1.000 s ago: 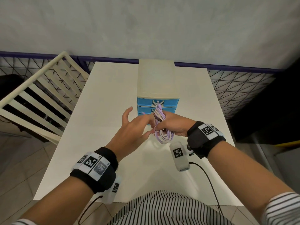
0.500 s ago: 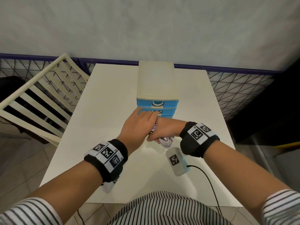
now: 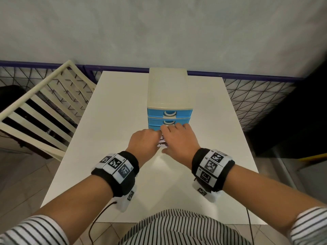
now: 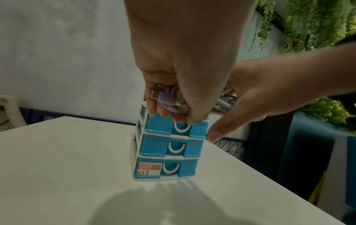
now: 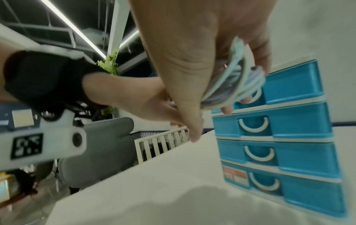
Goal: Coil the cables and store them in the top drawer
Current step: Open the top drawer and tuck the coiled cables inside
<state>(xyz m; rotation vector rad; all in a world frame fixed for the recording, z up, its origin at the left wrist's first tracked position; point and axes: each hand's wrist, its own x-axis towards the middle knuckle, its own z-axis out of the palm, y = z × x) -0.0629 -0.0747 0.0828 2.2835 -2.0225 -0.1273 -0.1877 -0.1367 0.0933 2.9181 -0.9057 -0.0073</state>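
Head view: both hands met just in front of the drawer unit (image 3: 169,96), left hand (image 3: 144,141) fisted, right hand (image 3: 177,138) over the coiled cable (image 3: 162,141), which barely showed.

Left wrist view: left fingers (image 4: 159,111) curled round the plug end, against a blue drawer front.

Right wrist view: right fingers pinched the loops before the unit. Cable likely light, soft, springy; best gripped across all loops.

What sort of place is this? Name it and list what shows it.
Probably an indoor office or lab-like workspace, not a home. A small white table with a blue drawer unit stands against a grey wall behind a wire-mesh partition, and the right wrist view shows strip ceiling lights and a grey office chair.
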